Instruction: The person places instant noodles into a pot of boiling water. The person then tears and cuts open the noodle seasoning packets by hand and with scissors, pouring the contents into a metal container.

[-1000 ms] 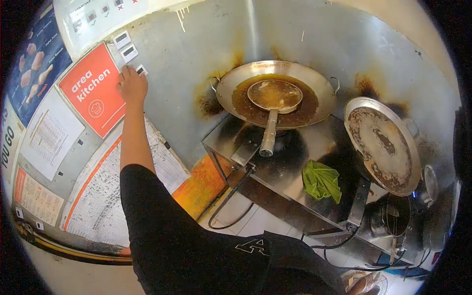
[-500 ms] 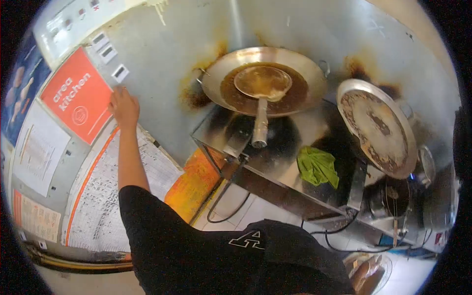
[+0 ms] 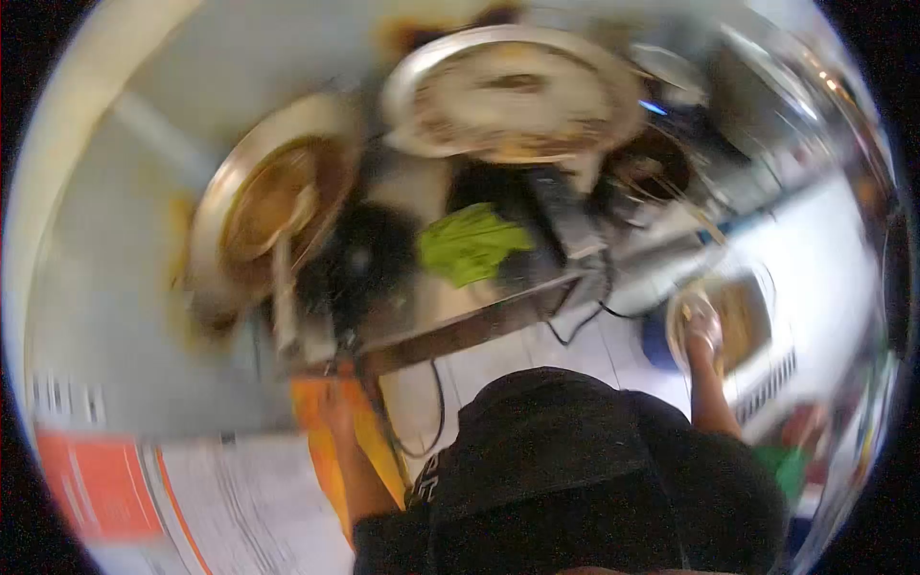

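The view is smeared by motion. My left hand [image 3: 335, 404] hangs in front of the orange-yellow panel [image 3: 316, 450], left of the stove frame; its fingers are too blurred to read. At the right, my right hand [image 3: 704, 331] is at a round, pale-rimmed container [image 3: 678, 311], above a larger tan-coloured one [image 3: 752, 311]. Blur hides whether its fingers grip anything. A wok [image 3: 216, 211] with brown oil and a long-handled strainer [image 3: 284, 297] stands at the left. The green cloth [image 3: 471, 244] lies on the stove top.
A large, stained round pan [image 3: 517, 91] leans at the back. Right of it are a dark pot [image 3: 652, 172] and a metal pan [image 3: 671, 72]. A black hose [image 3: 441, 402] hangs below the stove edge. Papers [image 3: 249, 489] and a red sign [image 3: 101, 484] are at the lower left.
The view has swung right, so the wok and sign now lie farther left. My left hand has come down from the small white wall devices and sign. My right hand has come into clearer view.
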The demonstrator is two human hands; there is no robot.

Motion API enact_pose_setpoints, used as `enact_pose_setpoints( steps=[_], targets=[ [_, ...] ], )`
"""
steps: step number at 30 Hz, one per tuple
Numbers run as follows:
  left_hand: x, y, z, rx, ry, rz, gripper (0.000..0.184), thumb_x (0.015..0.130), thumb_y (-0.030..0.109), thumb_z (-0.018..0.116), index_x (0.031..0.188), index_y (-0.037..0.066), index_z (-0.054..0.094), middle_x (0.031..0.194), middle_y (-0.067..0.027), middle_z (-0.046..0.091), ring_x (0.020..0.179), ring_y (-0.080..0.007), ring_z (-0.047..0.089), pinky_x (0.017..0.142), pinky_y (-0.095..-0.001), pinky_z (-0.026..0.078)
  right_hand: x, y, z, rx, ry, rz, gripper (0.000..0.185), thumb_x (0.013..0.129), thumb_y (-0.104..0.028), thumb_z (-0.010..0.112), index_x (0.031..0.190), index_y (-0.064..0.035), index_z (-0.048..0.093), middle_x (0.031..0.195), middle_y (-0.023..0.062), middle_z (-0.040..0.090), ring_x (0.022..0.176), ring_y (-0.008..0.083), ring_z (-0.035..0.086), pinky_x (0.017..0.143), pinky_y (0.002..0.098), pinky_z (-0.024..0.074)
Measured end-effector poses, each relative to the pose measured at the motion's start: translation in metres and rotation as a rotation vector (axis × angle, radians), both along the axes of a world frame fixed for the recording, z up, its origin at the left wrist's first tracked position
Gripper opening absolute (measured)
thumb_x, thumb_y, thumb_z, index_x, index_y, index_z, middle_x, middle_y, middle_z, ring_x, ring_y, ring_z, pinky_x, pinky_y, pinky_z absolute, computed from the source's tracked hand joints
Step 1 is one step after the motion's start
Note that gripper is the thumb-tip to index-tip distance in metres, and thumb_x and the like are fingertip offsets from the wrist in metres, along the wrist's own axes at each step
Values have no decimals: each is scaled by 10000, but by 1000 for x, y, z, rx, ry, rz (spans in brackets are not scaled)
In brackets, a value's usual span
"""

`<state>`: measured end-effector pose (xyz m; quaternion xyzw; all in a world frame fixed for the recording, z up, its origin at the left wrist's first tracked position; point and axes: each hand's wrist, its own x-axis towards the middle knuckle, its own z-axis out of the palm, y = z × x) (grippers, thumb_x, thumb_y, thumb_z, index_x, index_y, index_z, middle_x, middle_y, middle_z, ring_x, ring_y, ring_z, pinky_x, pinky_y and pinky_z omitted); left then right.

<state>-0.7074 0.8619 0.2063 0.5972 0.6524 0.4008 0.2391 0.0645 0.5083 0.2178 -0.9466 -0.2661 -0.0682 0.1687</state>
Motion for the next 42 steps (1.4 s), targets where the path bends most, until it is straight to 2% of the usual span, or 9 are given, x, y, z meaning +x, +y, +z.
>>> enact_pose_setpoints(
  steps=[3,5,9,15,19,23,26,33,42],
  targets=[
    [67,-44,5,-45,88,115,397,1020,333,590,898,-44,623,751,-178,591,736,-312,584,715,-427,465,-4,-6,14,39,192,-114,361,939,-336,607,1222,-132,699,1187,184,693,1090,381,656,961,453,500],
    [83,-78,-9,57,92,-204,314,993,231,590,818,-27,548,741,-156,513,718,-298,538,694,-422,463,-9,0,39,-157,173,-132,361,950,-353,575,1209,-132,695,1180,199,682,1075,398,651,945,469,501],
    [96,-135,-66,-430,452,-630,250,980,189,588,840,-16,557,773,-133,539,729,-251,538,702,-423,463,14,19,62,-178,198,-116,353,992,-318,471,1229,-130,654,1149,198,668,1067,404,632,937,492,489],
    [171,-157,-86,-755,368,-895,254,982,198,589,841,-10,554,770,-126,535,730,-242,537,699,-419,462,160,53,12,-118,-107,-30,344,1010,-320,497,1266,-112,596,1035,168,686,977,373,671,905,486,500],
    [208,-162,-74,-822,364,-872,257,983,204,589,841,-7,553,767,-122,532,731,-237,536,697,-416,462,284,80,-70,1018,671,-251,392,1040,-451,499,912,-97,609,745,54,606,670,197,594,580,355,450],
    [243,-164,-58,-853,375,-742,259,984,210,590,842,-3,551,765,-118,530,732,-231,535,695,-412,461,384,80,-164,673,136,264,440,1034,-520,482,919,-108,583,755,16,582,586,160,530,499,334,399],
    [267,-170,-44,-888,384,-606,261,985,214,590,843,-1,550,763,-114,528,732,-227,534,694,-410,461,421,103,-197,853,383,17,454,1029,-535,503,876,-116,589,712,9,561,556,161,513,495,327,393],
    [314,-202,-16,-962,401,-428,266,988,225,591,844,6,548,759,-107,523,734,-217,532,690,-405,460,362,111,-75,1193,1327,-437,412,1012,-490,577,776,-152,575,593,-12,522,462,151,477,415,306,350],
    [359,-228,-4,-964,425,-459,272,990,238,592,845,14,544,753,-97,518,736,-204,530,686,-398,459,364,97,-82,1348,1359,-295,307,922,-441,725,880,-152,631,675,7,576,483,133,493,413,282,366]
  ],
)
